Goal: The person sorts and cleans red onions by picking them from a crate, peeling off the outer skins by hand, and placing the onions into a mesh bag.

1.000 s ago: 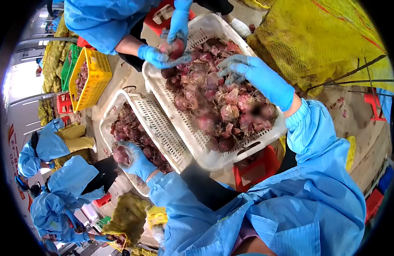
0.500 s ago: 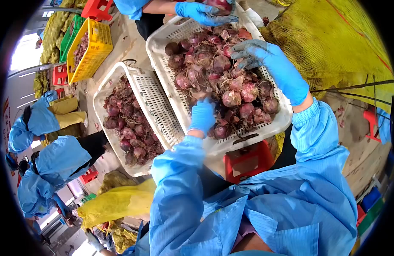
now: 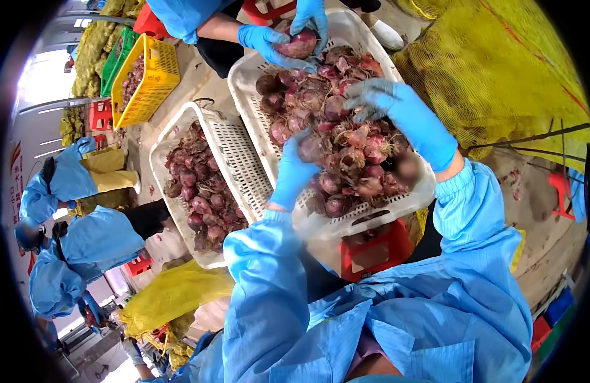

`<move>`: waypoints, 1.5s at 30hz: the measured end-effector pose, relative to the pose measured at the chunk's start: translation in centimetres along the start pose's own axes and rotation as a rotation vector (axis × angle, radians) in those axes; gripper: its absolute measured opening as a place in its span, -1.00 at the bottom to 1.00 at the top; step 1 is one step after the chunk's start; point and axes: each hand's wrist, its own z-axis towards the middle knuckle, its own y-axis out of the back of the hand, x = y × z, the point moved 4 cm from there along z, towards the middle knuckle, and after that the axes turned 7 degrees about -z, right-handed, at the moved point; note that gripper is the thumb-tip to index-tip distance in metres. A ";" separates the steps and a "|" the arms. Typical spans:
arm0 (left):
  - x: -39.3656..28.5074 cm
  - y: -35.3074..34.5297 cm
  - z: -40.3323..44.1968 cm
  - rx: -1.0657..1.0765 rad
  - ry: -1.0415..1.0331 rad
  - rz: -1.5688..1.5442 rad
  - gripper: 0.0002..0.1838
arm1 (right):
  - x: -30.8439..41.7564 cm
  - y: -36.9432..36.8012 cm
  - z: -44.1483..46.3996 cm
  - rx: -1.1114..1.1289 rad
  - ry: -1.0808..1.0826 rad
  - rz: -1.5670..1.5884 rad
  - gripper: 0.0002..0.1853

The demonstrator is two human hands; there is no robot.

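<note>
Blue-gloved, my left hand (image 3: pixel 294 173) is at the left part of the onion pile, its fingers curved round a red onion (image 3: pixel 313 148) that is slightly blurred. My right hand (image 3: pixel 397 113) hovers over the right side of the pile with its fingers apart and bent, and nothing shows in it. Under both hands, the white perforated crate (image 3: pixel 397 214) holds many red onions (image 3: pixel 375 148) with loose dry skins. To the left, a second white crate (image 3: pixel 241 166) also has red onions (image 3: pixel 199 204) in it.
A co-worker's gloved hands (image 3: pixel 269 45) hold a large onion (image 3: pixel 298 45) over the crate's far end. Yellow mesh sacks (image 3: pixel 493 70) lie at the right. A red stool (image 3: pixel 375 250) stands below the crate. A yellow crate (image 3: pixel 154 70) and two people are at the left.
My left hand has moved from the left crate, where it held an onion, to the larger crate. My right hand stays over the pile. A yellow sack has appeared at the lower left.
</note>
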 end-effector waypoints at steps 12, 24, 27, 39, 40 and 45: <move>-2.9 -2.9 -5.6 -0.106 -0.111 -0.637 -0.06 | -5.3 -8.3 -2.1 0.205 -0.021 -0.428 -0.38; -6.1 -2.4 -6.3 -0.236 -0.587 -0.074 -0.21 | -5.5 -9.2 -2.2 0.053 -0.126 -0.240 -0.41; -6.0 -2.7 -6.2 -0.161 -0.400 -0.494 -0.26 | -4.6 -10.0 -2.1 0.067 -0.092 -0.273 -0.44; -3.0 -2.9 -3.9 -0.121 -0.236 -0.749 -0.78 | -8.5 -5.9 -2.4 0.044 -0.027 -0.003 -0.38; -3.8 -2.3 -4.5 -0.063 -0.211 -0.619 -0.74 | -9.2 -4.9 -2.9 0.025 0.073 -0.255 -0.35; -5.4 -1.2 -5.4 -0.038 -0.152 -0.617 -0.66 | -9.0 -4.9 -2.8 0.029 0.177 -0.352 -0.33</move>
